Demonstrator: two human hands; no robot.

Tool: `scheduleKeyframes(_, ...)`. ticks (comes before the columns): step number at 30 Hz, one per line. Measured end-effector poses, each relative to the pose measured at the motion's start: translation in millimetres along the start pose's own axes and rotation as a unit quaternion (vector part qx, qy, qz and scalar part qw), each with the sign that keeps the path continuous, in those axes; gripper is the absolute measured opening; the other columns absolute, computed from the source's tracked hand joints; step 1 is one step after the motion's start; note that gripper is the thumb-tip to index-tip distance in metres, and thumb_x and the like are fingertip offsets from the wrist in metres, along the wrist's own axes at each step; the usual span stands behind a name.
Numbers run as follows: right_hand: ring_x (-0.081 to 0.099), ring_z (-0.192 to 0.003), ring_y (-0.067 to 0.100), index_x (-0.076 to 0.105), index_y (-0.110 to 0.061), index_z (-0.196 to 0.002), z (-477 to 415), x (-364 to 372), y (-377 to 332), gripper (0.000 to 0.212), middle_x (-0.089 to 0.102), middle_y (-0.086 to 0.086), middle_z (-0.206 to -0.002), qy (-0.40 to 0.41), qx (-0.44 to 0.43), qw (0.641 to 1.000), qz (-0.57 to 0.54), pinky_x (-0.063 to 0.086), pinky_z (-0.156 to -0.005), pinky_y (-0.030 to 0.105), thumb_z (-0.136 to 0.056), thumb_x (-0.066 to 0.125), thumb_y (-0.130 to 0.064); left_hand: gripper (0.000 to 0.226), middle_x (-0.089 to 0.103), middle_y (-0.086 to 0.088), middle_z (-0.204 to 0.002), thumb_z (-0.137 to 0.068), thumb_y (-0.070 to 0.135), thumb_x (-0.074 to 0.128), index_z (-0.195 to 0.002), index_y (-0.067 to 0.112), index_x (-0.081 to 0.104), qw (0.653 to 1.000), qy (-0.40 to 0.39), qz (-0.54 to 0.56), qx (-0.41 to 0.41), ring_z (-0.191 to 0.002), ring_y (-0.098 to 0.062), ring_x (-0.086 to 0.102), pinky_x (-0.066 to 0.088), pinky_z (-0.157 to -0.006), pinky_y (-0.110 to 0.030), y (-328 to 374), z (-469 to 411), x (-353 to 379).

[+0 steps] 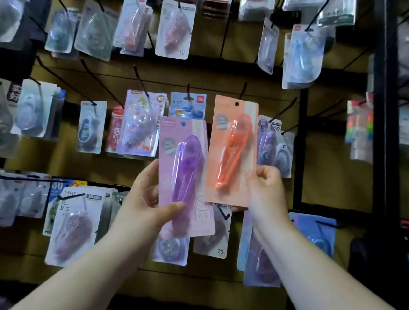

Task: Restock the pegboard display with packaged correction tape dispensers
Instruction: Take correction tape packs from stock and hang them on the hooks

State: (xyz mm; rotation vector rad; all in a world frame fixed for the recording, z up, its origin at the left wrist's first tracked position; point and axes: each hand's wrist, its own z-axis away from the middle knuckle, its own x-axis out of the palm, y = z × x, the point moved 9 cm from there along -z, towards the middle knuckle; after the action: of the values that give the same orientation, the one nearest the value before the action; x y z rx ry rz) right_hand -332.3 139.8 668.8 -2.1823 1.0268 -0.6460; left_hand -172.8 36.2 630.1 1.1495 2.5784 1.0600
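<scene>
My left hand [150, 199] grips a pink-purple card [175, 131] holding a purple correction tape dispenser [186, 173], thumb across its lower front. My right hand [265, 189] pinches the lower right edge of an orange card [228, 112] with an orange dispenser [234, 148]. The orange card's hang hole [236, 104] sits just below the tip of a black peg [243, 89]; whether the peg passes through it is unclear. Both cards are upright, side by side, in front of the pegboard [327, 173].
Many packaged dispensers hang on black pegs all around: a purple pack [142, 123] and a blue pack [187, 105] behind the held cards, others below [75, 224] and at right [275, 144]. A black frame post [383, 123] stands at right. Bare pegs [55, 73] jut out at left.
</scene>
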Motion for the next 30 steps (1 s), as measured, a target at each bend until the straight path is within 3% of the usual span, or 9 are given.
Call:
scheduleKeyframes(1,0.049,-0.063,0.024,0.037,-0.021,-0.070,-5,-6,-5,0.026,0.044,0.002,-0.068,0.008,-0.012,1.000,0.013,0.049,-0.059,0.036,-0.091,0.043,-0.007,0.067,0.073,0.004,-0.075,-0.074,-0.020,0.054,-0.114,0.033,0.048,1.000,0.006,-0.001,-0.003,-0.066,-0.004,0.069,0.056,-0.057,-0.017,0,-1,-2)
scheduleKeyframes(4,0.047,-0.054,0.018,0.034,-0.022,-0.069,-21,-18,-23,0.029,0.043,0.000,-0.067,0.031,-0.045,0.997,0.054,0.042,-0.031,0.017,-0.092,0.041,-0.006,0.064,0.073,0.004,-0.075,-0.076,-0.019,0.054,-0.103,0.039,0.050,1.000,0.010,-0.003,-0.014,-0.069,-0.006,0.070,0.058,-0.061,-0.020,0,-2,-9)
scheduleKeyframes(6,0.048,-0.055,0.016,0.035,-0.021,-0.072,-33,-24,-35,0.026,0.044,-0.002,-0.071,0.046,-0.061,0.995,0.066,0.035,-0.025,0.013,-0.093,0.040,-0.007,0.064,0.073,0.003,-0.076,-0.076,-0.018,0.053,-0.106,0.038,0.048,1.000,0.013,-0.003,-0.024,-0.069,-0.008,0.070,0.058,-0.062,-0.023,-2,-1,-13)
scheduleKeyframes(9,0.051,-0.062,0.017,0.040,-0.013,-0.090,-47,-23,-46,0.004,0.045,-0.003,-0.076,0.047,-0.073,0.993,0.084,0.035,-0.026,0.011,-0.092,0.040,-0.011,0.064,0.074,0.004,-0.068,-0.077,-0.018,0.053,-0.109,0.037,0.046,0.999,0.021,-0.007,-0.038,-0.064,-0.008,0.070,0.058,-0.055,-0.021,-6,0,-18)
scheduleKeyframes(14,0.050,-0.059,0.016,0.037,-0.014,-0.094,-57,-16,-49,0.002,0.050,0.004,-0.093,0.043,-0.058,0.988,0.136,0.030,-0.024,0.009,-0.094,0.038,-0.012,0.064,0.072,0.000,-0.078,-0.077,-0.015,0.054,-0.106,0.042,0.050,0.999,0.022,-0.021,-0.036,-0.070,-0.011,0.069,0.055,-0.064,-0.030,-1,1,-25)
scheduleKeyframes(19,0.055,-0.079,0.025,0.037,-0.012,-0.096,-58,-15,-41,0.002,0.046,0.004,-0.103,0.048,-0.048,0.985,0.158,0.037,-0.025,0.012,-0.094,0.038,-0.012,0.061,0.074,0.005,-0.070,-0.078,-0.015,0.054,-0.093,0.044,0.051,0.998,0.015,-0.033,-0.043,-0.068,-0.008,0.070,0.055,-0.072,-0.034,-2,3,-27)
scheduleKeyframes(22,0.054,-0.073,0.025,0.037,-0.011,-0.094,-57,-16,-38,0.002,0.046,0.006,-0.100,0.054,-0.048,0.987,0.144,0.036,-0.025,0.012,-0.093,0.039,-0.011,0.062,0.073,0.001,-0.074,-0.077,-0.016,0.055,-0.098,0.042,0.051,0.998,0.025,-0.039,-0.047,-0.069,-0.009,0.069,0.058,-0.070,-0.033,-6,4,-30)
scheduleKeyframes(25,0.052,-0.068,0.025,0.038,-0.009,-0.094,-58,-15,-32,0.001,0.047,0.009,-0.101,0.058,-0.037,0.990,0.120,0.033,-0.024,0.011,-0.094,0.038,-0.010,0.063,0.075,0.010,-0.070,-0.077,-0.018,0.053,-0.103,0.039,0.049,0.998,0.019,-0.030,-0.046,-0.064,-0.003,0.069,0.057,-0.061,-0.021,-11,3,-30)
scheduleKeyframes(30,0.048,-0.054,0.019,0.044,-0.008,-0.101,-61,-5,-25,0.010,0.049,0.013,-0.098,0.055,-0.029,0.994,0.095,0.031,-0.024,0.010,-0.094,0.037,-0.011,0.063,0.074,0.014,-0.070,-0.077,-0.018,0.053,-0.107,0.038,0.047,0.999,0.010,-0.027,-0.043,-0.065,-0.002,0.069,0.057,-0.063,-0.022,-15,2,-30)
